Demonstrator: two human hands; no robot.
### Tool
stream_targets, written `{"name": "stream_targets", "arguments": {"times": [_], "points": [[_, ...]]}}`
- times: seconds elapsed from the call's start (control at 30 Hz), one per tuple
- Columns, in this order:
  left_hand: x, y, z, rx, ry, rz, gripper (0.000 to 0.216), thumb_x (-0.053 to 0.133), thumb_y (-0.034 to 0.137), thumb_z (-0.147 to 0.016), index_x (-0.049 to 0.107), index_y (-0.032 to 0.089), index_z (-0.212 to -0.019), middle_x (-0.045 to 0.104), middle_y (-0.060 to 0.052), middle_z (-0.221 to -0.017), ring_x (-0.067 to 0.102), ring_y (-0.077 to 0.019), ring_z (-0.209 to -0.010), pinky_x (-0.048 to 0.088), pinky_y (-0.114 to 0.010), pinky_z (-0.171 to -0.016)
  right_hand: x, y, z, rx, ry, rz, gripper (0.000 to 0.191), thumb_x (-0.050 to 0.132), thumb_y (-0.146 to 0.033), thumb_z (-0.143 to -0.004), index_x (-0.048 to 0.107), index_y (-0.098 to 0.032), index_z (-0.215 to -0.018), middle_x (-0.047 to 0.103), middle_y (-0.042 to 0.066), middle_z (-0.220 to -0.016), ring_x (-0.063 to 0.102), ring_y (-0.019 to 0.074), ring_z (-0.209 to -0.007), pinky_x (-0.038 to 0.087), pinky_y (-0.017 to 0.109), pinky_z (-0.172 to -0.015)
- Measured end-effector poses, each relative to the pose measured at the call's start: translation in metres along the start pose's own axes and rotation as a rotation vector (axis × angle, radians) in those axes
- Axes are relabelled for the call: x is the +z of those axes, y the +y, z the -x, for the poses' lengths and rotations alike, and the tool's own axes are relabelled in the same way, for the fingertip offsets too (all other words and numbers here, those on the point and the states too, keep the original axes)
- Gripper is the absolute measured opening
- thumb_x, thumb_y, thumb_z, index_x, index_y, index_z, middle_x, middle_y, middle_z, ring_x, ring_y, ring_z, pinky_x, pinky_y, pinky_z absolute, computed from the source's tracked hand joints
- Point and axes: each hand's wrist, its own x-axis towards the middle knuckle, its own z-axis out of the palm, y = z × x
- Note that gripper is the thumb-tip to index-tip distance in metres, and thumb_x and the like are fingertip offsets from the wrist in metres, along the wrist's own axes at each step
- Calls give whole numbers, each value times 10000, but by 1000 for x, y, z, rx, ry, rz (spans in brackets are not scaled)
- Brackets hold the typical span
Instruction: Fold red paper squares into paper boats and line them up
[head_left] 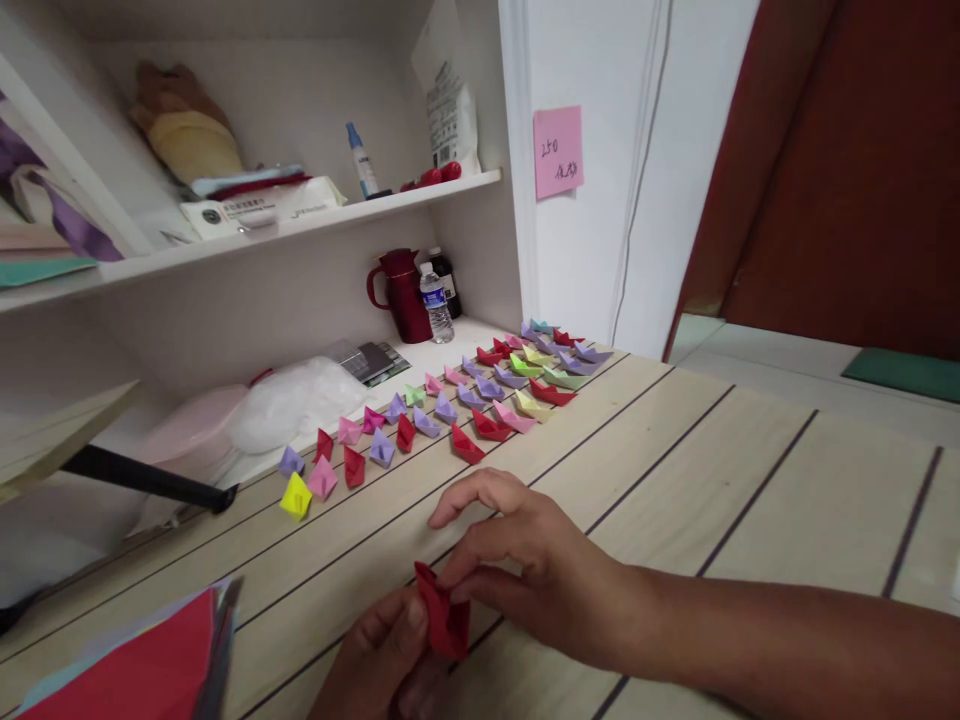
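Note:
A red folded paper boat [450, 628] is held low over the slatted table, between both hands. My left hand [386, 640] grips its left side, with the thumb lying on the paper and the other fingers partly hidden behind it. From the right, my right hand [517, 550] pinches the boat's upper edge between thumb and a finger, while its index finger is raised and curved away. Beyond the hands stand rows of small folded paper boats, among them a red one [467, 444], a yellow one [296, 496] and a pink one [322, 478].
At lower left lies a stack of coloured paper [135, 660] with red on top. A black stand leg [150, 478] rests on the table [675, 450] nearby. Behind the boats are a plastic bag [300, 400], a dark red jug [405, 295] and a water bottle [436, 305].

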Motion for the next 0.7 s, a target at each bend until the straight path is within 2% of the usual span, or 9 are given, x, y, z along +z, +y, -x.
{"name": "stream_targets", "arguments": {"times": [0.13,0.27,0.5,0.57,0.7], "points": [[2,-3,-2,13,37,60,459,828,579,-589,639,163,-631,256,111,-392,185,-28,-399,172,-195,-435,1,2,0,-42,12,91,116,678,-144,-854,711,-222,-775,663,58,-1103,613,210,-1028,449,433,-956],[3,-4,-2,18,63,97,456,845,563,-572,616,169,-603,284,113,-390,169,-16,-391,197,-185,-435,2,5,0,-61,18,98,65,715,-192,-847,723,-236,-799,688,45,-1104,623,208,-990,440,433,-925],[6,-1,1,9,71,112,433,854,546,-567,663,162,-630,332,103,-402,184,-9,-393,200,-182,-438,4,3,1,-73,29,79,35,740,-210,-836,730,-240,-850,712,30,-1052,634,196,-948,433,403,-904],[7,-1,1,22,82,146,404,871,504,-565,679,157,-641,385,91,-431,215,-6,-405,217,-179,-445,4,1,1,-83,29,70,46,711,-193,-857,713,-236,-841,715,24,-1006,634,186,-920,438,390,-887],[13,-4,-2,105,105,182,391,885,450,-567,647,140,-575,484,48,-492,384,-35,-490,331,-178,-518,2,0,3,-194,20,134,111,631,-133,-882,661,-232,-843,709,10,-913,615,173,-848,427,389,-877]]}}
